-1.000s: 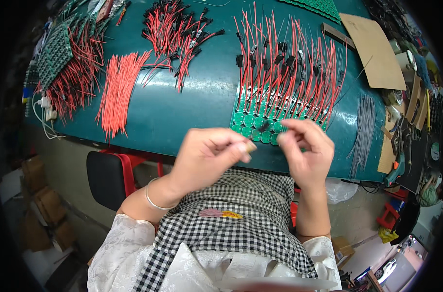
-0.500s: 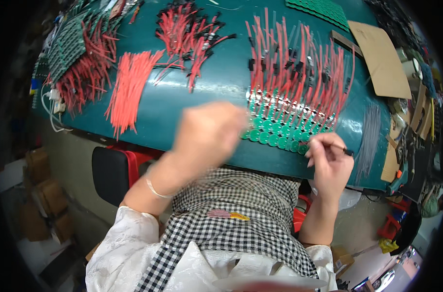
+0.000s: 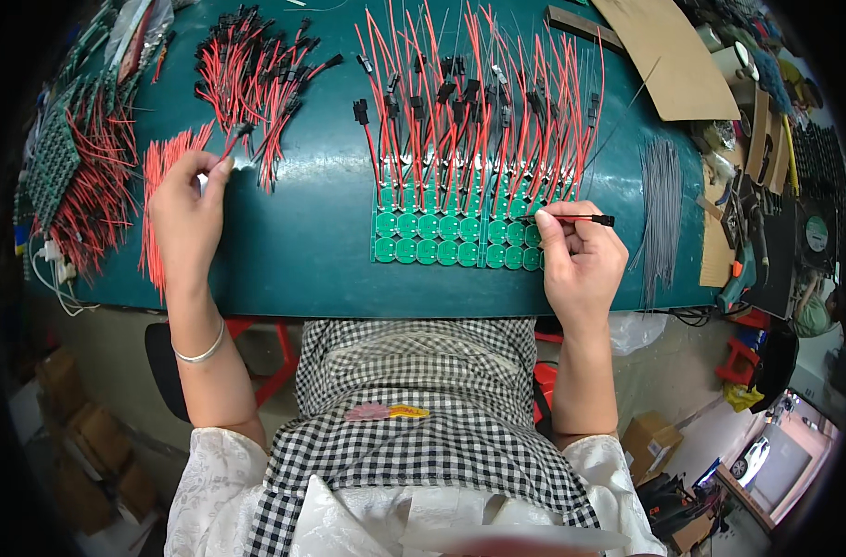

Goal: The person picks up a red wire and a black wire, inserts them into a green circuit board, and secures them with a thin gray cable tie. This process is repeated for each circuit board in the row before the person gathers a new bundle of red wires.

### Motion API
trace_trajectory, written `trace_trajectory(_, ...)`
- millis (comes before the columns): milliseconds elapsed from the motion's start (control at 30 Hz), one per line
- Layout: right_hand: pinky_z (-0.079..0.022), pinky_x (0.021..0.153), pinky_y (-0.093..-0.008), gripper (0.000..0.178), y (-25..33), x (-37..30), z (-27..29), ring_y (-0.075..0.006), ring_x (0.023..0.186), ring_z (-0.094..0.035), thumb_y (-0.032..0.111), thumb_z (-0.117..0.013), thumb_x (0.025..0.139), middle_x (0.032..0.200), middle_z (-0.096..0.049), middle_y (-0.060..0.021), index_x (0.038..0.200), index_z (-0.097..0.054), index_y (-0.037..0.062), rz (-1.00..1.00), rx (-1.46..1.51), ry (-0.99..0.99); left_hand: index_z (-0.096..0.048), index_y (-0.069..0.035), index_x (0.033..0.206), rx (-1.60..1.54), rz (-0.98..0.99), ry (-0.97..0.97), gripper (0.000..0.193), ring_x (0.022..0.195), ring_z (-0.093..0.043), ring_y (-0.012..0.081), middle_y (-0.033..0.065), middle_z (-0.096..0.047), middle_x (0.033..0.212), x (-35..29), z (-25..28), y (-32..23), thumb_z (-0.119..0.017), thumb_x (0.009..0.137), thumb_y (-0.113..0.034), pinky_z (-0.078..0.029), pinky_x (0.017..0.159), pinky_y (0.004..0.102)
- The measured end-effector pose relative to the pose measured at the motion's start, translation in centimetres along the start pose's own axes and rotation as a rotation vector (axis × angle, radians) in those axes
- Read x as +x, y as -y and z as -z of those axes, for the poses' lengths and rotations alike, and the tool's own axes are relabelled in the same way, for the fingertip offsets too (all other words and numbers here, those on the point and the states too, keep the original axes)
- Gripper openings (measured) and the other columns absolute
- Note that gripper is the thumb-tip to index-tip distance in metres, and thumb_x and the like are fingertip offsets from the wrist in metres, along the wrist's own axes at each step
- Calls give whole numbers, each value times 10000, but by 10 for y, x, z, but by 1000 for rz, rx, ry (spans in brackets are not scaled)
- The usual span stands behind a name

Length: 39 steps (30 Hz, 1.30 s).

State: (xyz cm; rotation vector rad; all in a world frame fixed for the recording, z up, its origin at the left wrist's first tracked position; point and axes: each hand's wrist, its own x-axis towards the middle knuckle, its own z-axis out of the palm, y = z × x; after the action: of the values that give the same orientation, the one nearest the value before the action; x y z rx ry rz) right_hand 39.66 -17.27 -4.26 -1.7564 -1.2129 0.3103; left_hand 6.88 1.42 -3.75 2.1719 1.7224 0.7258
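My left hand (image 3: 189, 218) is closed in a pinch on a short red-and-black connector lead (image 3: 241, 135), whose black plug points up toward the pile. My right hand (image 3: 585, 265) grips another connector lead (image 3: 581, 218) between thumb and fingers. That lead's black plug sticks out to the right, and its wire end reaches over the circuit boards. The green panel of round circuit boards (image 3: 423, 238) lies flat just left of my right hand. Rows of red wires with black plugs (image 3: 460, 102) fan out from the panel's far side.
Loose connector leads (image 3: 247, 70) are piled at the back left. A bundle of red wires (image 3: 163, 158) lies partly behind my left hand. Stacked wired panels (image 3: 79, 167) stand at the far left. Grey wires (image 3: 660, 223) and a cardboard sheet (image 3: 669, 56) are on the right.
My left hand has swung left from beside the circuit boards to the pile and now pinches a lead. My right hand stays by the panel's right part with its lead. The whole view has shifted.
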Motion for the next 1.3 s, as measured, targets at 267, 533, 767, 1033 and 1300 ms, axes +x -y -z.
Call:
trace_trajectory(267, -428, 466, -240, 75, 0, 0, -2, -83, 515, -546, -18, -724, 840, 717, -617, -67, 806, -661, -40, 44, -60, -25, -611, 16, 1035, -690, 177, 112, 132, 585, -517, 19, 11, -641, 802, -31, -9, -37, -663, 934, -51, -403, 501, 166)
trace_trajectory(533, -449, 466, -288, 152, 4, -1, -7, -157, 488, -555, -15, -726, 815, 684, -586, -84, 742, -592, -15, 67, -166, -78, -540, 4, 1069, -854, 212, 175, 183, 576, -548, 37, 68, -665, 829, -48, -24, -46, -653, 940, -58, -423, 473, 167)
trace_trajectory(767, -466, 474, -321, 192, 7, -3, -8, -192, 515, -592, -18, -712, 821, 705, -590, -94, 742, -538, -3, 91, -207, -57, -577, -14, 1000, -834, 228, 137, 84, 532, -443, 14, 63, -666, 843, -55, -24, -51, -572, 1002, -98, -320, 455, 161)
trace_trajectory(1033, -466, 515, -386, 189, 7, 9, -7, -311, 552, -580, 25, -728, 821, 724, -585, -125, 764, -548, 12, 262, -296, 62, -603, -5, 1040, -990, 183, 152, 98, 541, -377, 2, 39, -636, 781, -68, -23, -76, -580, 994, -88, -254, 467, 169)
trace_trajectory(1300, -458, 503, -346, 170, 11, 9, -17, -239, 541, -586, 51, -757, 817, 708, -606, -107, 782, -595, 14, 96, -259, 22, -651, 27, 1052, -1225, 193, 658, 327, 639, -471, 34, 31, -617, 778, -90, -23, -115, -456, 1059, -236, -321, 555, 189)
